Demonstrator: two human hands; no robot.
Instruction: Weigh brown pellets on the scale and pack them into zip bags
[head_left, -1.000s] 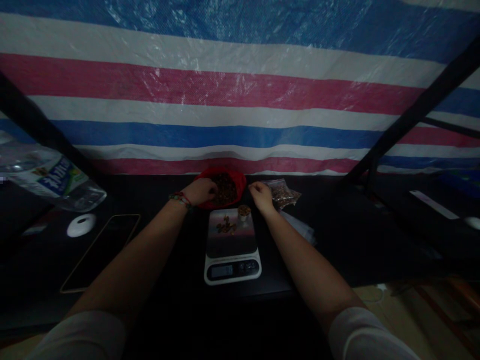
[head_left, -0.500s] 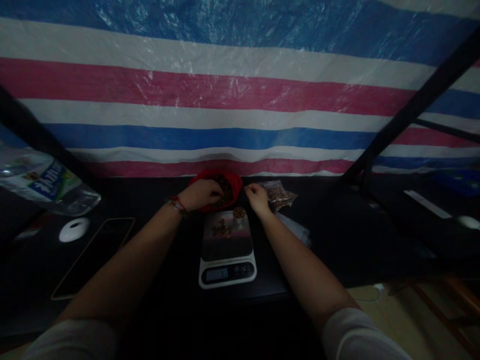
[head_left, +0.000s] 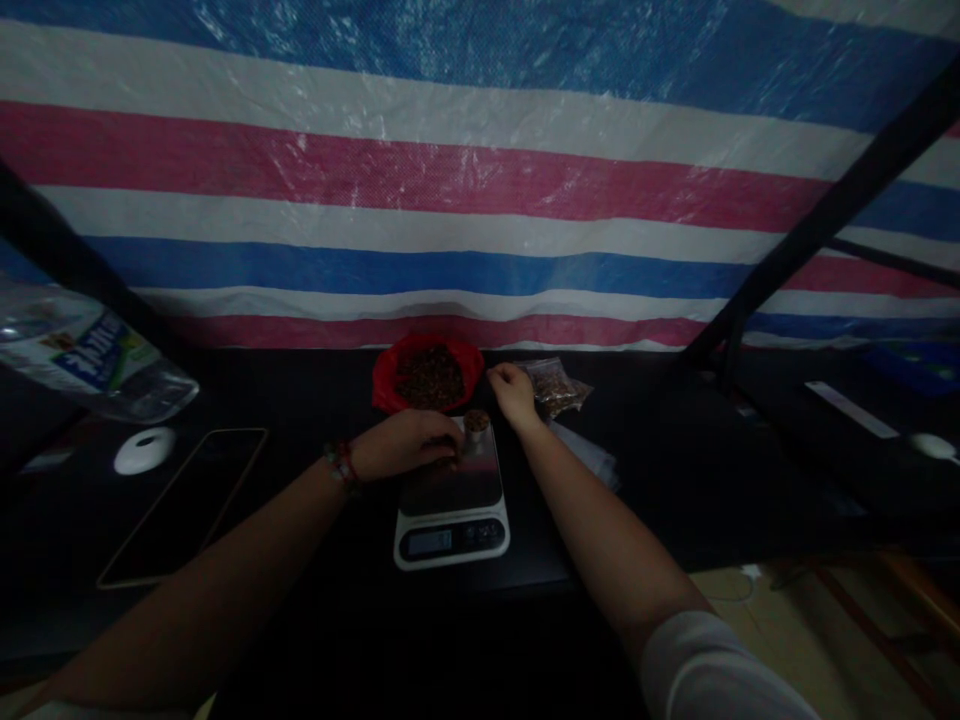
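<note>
A white kitchen scale [head_left: 451, 520] with a dark platform stands on the black table. My left hand [head_left: 405, 445], with a beaded band at the wrist, lies over the platform's far part, fingers curled and pressed together over the small brown pieces there. A tiny cup [head_left: 476, 427] filled with brown pieces stands at the platform's far right corner, by my fingertips. Behind the scale, a red bag [head_left: 386, 375] lies open with dark brown pieces inside. My right hand [head_left: 514, 392] rests curled beside a clear packet of brown pieces [head_left: 559, 385].
A phone [head_left: 184, 500] lies flat at the left, with a white round object [head_left: 142, 450] and a tilted plastic water bottle [head_left: 82, 355] beyond it. A striped tarp [head_left: 480, 200] hangs behind the table. Black metal bars cross both sides. Clear plastic bags [head_left: 589, 455] lie right of the scale.
My left hand has drawn back from the red bag and come down onto the scale's platform, covering the loose pieces. The right hand has stayed beside the packet.
</note>
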